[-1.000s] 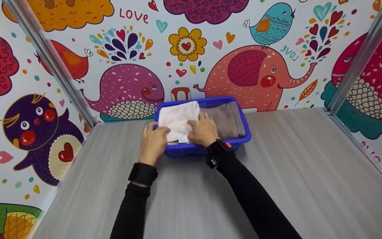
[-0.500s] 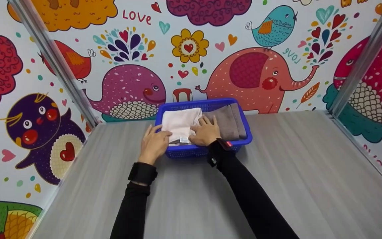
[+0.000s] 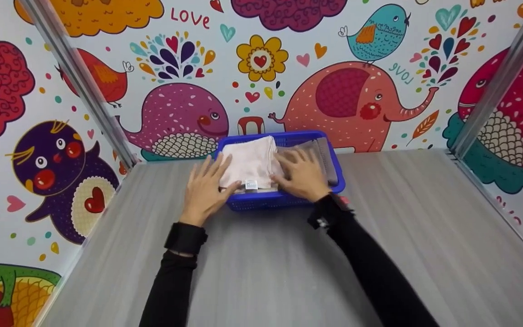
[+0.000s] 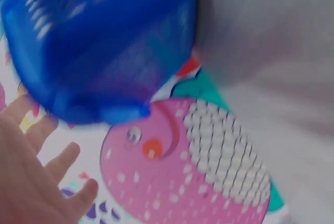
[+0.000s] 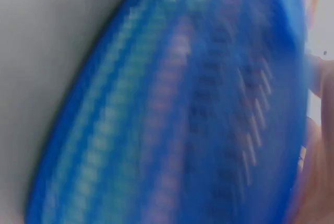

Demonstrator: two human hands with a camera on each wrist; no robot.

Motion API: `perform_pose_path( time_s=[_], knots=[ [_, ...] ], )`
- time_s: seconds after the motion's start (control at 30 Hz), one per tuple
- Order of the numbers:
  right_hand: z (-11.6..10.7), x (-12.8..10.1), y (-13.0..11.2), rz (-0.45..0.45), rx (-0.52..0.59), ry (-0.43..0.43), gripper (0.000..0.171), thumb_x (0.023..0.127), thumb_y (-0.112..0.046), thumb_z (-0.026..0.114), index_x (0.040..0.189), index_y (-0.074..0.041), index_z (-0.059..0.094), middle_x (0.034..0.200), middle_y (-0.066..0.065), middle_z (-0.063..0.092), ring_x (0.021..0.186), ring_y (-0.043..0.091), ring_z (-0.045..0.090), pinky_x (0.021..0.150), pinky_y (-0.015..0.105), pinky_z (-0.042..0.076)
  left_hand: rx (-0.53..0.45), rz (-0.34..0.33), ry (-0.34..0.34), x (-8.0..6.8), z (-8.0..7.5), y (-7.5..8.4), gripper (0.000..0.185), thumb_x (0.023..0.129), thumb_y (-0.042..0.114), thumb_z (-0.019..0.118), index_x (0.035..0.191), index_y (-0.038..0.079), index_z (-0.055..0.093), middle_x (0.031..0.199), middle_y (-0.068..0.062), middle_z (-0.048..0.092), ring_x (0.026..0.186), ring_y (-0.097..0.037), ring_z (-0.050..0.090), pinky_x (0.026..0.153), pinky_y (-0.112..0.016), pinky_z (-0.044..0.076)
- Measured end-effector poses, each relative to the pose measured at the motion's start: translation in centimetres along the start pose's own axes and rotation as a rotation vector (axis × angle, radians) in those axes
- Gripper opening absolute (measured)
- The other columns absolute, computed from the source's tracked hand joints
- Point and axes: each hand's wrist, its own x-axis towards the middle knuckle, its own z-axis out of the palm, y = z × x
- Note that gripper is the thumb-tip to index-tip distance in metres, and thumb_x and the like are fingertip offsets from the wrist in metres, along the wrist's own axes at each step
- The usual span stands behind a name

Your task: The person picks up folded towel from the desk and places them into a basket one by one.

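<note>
A blue plastic basket [image 3: 261, 202] stands against the back wall of the table. In its left part lies a folded pale pink towel [image 3: 247, 161] with a white tag [image 3: 251, 184] at the near edge. A folded brown towel [image 3: 326, 159] fills the right part, partly covered by my right hand. My left hand [image 3: 204, 190] is at the basket's left front corner, fingers spread and extended. Over the brown towel, beside the pink one, my right hand [image 3: 304, 176] is spread and slightly blurred; whether it touches cannot be told. Neither hand grips anything.
The grey wood-grain table [image 3: 261, 272] stretches around the basket. Walls printed with cartoon animals [image 3: 334, 109] close off the back and sides, with metal posts [image 3: 84, 91] at the corners. Both wrists wear black bands [image 3: 186, 237].
My left hand has drawn back slightly to the left and its fingers have spread. My right hand has moved right, off the pink towel's edge to above the brown towel.
</note>
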Motion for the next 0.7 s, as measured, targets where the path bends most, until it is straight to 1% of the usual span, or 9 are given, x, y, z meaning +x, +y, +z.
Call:
perform_pose_path(
  time_s=[0.1, 0.23, 0.3, 0.4, 0.47, 0.53, 0.7],
  knots=[
    [-2.5, -1.8, 3.6, 0.021, -0.015, 0.018, 0.073, 0.097, -0.065, 0.054, 0.16, -0.029, 0.042, 0.162, 0.01, 0.044, 0.157, 0.039, 0.026, 0.126, 0.065, 0.007, 0.041, -0.021, 0.005, -0.7, -1.7, -0.9, 0.084, 0.096, 0.07, 0.051, 0.165, 0.03, 0.025, 0.172, -0.003, 0.022, 0.161, -0.034, 0.012, 0.128, -0.061, 0.001],
    [-5.9, -5.0, 9.1, 0.108, -0.032, 0.025, 0.078, 0.097, -0.068, 0.052, 0.163, -0.03, 0.034, 0.165, 0.014, 0.038, 0.158, 0.042, 0.017, 0.125, 0.068, 0.003, 0.083, -0.044, -0.006, -2.0, -3.7, -3.1, 0.088, 0.095, 0.073, 0.052, 0.166, 0.029, 0.024, 0.174, -0.003, 0.017, 0.162, -0.036, 0.007, 0.126, -0.065, -0.004],
    [-7.5, -6.7, 11.6, 0.157, -0.032, 0.019, 0.08, 0.097, -0.069, 0.05, 0.164, -0.03, 0.03, 0.167, 0.015, 0.033, 0.159, 0.043, 0.012, 0.124, 0.069, -0.001, 0.093, -0.063, -0.007, -2.6, -4.4, -4.3, 0.089, 0.094, 0.074, 0.051, 0.166, 0.028, 0.023, 0.174, -0.004, 0.015, 0.161, -0.037, 0.006, 0.125, -0.066, -0.003],
    [-9.3, -9.2, 14.4, 0.222, -0.037, 0.019, 0.083, 0.098, -0.07, 0.05, 0.165, -0.028, 0.026, 0.169, 0.018, 0.027, 0.159, 0.045, 0.007, 0.122, 0.071, -0.005, 0.095, -0.101, 0.003, -3.5, -5.2, -6.2, 0.089, 0.095, 0.074, 0.05, 0.166, 0.029, 0.021, 0.174, -0.004, 0.014, 0.161, -0.04, 0.006, 0.124, -0.069, -0.002],
    [-9.9, -10.8, 15.7, 0.256, -0.04, 0.027, 0.084, 0.098, -0.069, 0.05, 0.166, -0.026, 0.025, 0.17, 0.02, 0.024, 0.159, 0.045, 0.005, 0.122, 0.07, -0.009, 0.09, -0.134, 0.011, -4.3, -5.5, -7.2, 0.09, 0.095, 0.072, 0.052, 0.167, 0.029, 0.02, 0.174, -0.005, 0.014, 0.16, -0.041, 0.007, 0.123, -0.071, -0.002],
    [-10.1, -12.2, 16.8, 0.279, -0.036, 0.044, 0.085, 0.099, -0.069, 0.05, 0.166, -0.024, 0.025, 0.169, 0.021, 0.023, 0.159, 0.045, 0.005, 0.122, 0.069, -0.012, 0.081, -0.165, 0.008, -5.0, -5.5, -8.0, 0.09, 0.094, 0.072, 0.053, 0.167, 0.03, 0.019, 0.174, -0.006, 0.014, 0.16, -0.043, 0.006, 0.122, -0.072, -0.002],
    [-9.2, -14.8, 18.8, 0.313, 0.014, 0.06, 0.086, 0.1, -0.067, 0.049, 0.166, -0.02, 0.022, 0.17, 0.022, 0.018, 0.159, 0.045, 0.0, 0.12, 0.067, -0.018, 0.076, -0.2, -0.028, -6.7, -4.7, -8.9, 0.095, 0.092, 0.077, 0.051, 0.167, 0.028, 0.02, 0.173, -0.012, 0.017, 0.159, -0.046, 0.006, 0.12, -0.075, -0.004]
  ],
)
